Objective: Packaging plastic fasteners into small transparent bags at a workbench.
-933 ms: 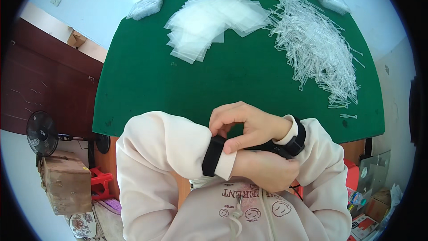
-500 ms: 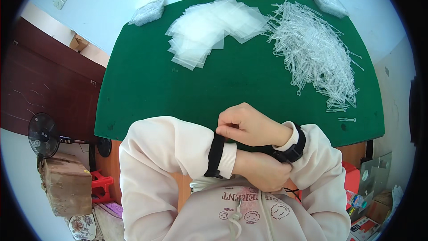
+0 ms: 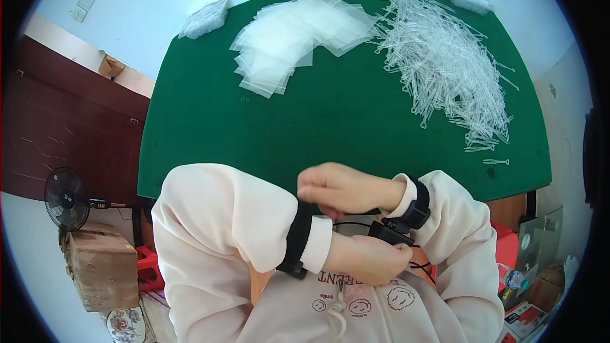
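The curled right grip (image 3: 340, 187) apparently adjusted the black fabric strap (image 3: 298, 238) below, needing steadiness next. Left grip (image 3: 368, 262) lay lower (both closures, holds unclear).

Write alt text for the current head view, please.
A person's right hand is close to a black strap on the left sleeve, with the left hand lower in view. Beyond, a green table holds pale bags and clear forks.

Blk strap (image 3: 298, 235) arnd L sleeve (image 3: 257, 216)
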`<action>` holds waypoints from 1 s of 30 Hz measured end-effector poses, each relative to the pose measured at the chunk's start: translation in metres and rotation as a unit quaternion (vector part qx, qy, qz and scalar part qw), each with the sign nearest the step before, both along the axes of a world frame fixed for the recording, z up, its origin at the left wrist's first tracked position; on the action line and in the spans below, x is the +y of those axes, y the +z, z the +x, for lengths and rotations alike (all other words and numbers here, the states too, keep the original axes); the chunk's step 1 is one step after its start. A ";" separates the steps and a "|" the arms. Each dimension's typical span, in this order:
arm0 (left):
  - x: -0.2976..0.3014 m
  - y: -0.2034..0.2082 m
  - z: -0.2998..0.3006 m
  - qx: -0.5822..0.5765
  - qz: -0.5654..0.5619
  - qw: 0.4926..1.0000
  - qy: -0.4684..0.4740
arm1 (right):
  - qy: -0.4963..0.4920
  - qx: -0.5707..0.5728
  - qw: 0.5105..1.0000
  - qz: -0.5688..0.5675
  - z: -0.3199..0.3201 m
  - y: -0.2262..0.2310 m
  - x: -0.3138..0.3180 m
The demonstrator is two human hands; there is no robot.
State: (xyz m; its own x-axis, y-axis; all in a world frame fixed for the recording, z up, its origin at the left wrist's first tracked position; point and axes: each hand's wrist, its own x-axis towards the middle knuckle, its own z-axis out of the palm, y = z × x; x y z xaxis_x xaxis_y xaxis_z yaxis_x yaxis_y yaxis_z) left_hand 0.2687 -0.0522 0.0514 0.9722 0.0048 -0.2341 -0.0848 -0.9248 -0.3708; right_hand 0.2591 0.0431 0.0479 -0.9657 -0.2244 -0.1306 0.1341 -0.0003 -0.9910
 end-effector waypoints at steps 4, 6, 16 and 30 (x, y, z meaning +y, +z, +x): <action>0.004 0.011 0.006 -0.024 0.043 0.999 -0.013 | 0.037 0.156 0.983 -0.086 0.007 -0.005 -0.002; 0.006 0.012 0.007 -0.016 0.042 0.999 -0.019 | 0.042 0.135 0.987 -0.081 0.008 -0.006 -0.003; -0.017 0.028 0.023 -0.060 0.181 0.980 -0.056 | 0.071 -0.002 0.975 -0.209 0.003 -0.002 0.012; -0.037 0.066 0.010 0.116 0.334 0.930 0.104 | 0.110 -0.083 0.962 -0.236 -0.003 -0.023 -0.011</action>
State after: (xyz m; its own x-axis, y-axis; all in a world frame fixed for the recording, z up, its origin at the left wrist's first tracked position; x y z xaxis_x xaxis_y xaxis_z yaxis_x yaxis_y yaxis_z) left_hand 0.2785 -0.0893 0.1178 0.8579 0.4059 -0.3151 -0.0796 -0.5008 -0.8619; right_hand 0.2558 0.0321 0.0246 -0.8623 -0.4936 -0.1129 0.3394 -0.3980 -0.8523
